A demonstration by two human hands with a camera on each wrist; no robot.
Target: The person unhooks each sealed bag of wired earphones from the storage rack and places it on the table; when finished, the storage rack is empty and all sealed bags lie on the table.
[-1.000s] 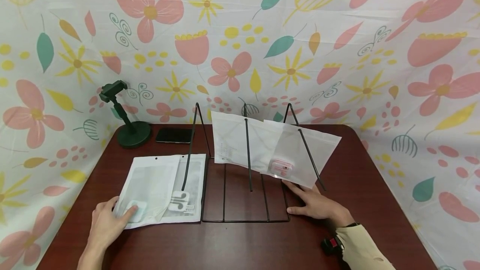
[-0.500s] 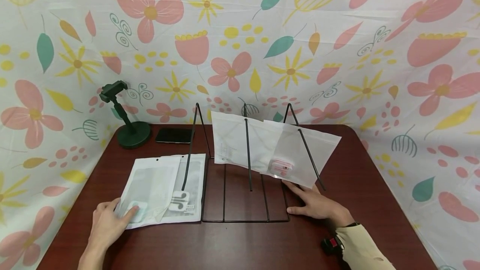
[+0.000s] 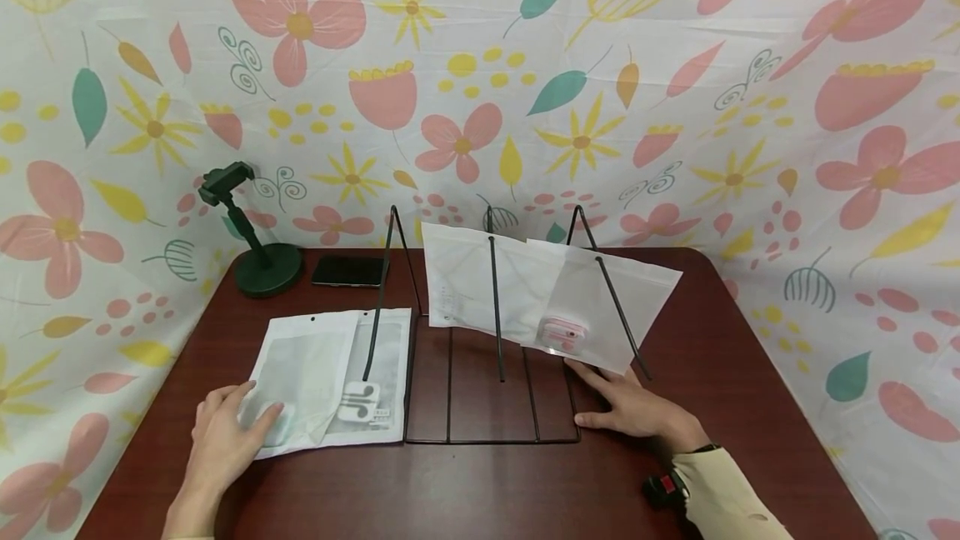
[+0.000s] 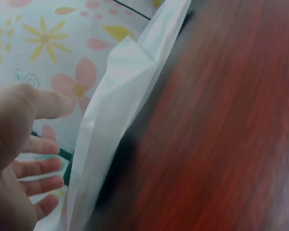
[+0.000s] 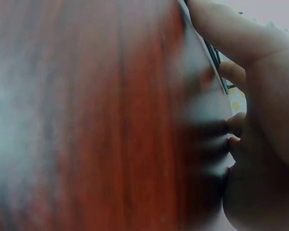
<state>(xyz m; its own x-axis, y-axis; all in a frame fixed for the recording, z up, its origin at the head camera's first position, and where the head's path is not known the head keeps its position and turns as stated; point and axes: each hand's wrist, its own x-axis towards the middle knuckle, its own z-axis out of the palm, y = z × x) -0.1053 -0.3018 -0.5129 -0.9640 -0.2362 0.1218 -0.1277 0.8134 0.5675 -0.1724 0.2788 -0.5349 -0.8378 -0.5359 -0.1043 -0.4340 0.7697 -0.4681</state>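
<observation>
My left hand (image 3: 225,436) hovers at the near left edge of a white zip pouch (image 3: 307,365), fingers spread and relaxed, as the left wrist view also shows. The pouch lies flat on the table, overlapping a second pouch (image 3: 393,357) that holds white earphones (image 3: 358,402). A pale item in the first pouch is mostly hidden by the hand. My right hand (image 3: 633,407) rests on the table, fingertips and thumb at the right side of a black wire rack (image 3: 493,442). Two white pouches hang on its prongs, one blank-looking (image 3: 457,273), one with a pink-and-white item (image 3: 562,335).
A dark phone (image 3: 348,271) lies at the back left, near a dark green stand (image 3: 268,269). The rack's left prong (image 3: 378,298) sticks out above the earphone pouch. Floral cloth (image 3: 480,65) hangs behind and beside the brown table (image 3: 450,490).
My left hand has lifted slightly and moved a little up and right, its fingers loosening from the pouch. The pouch shifted slightly right at first. My right hand has stayed in place.
</observation>
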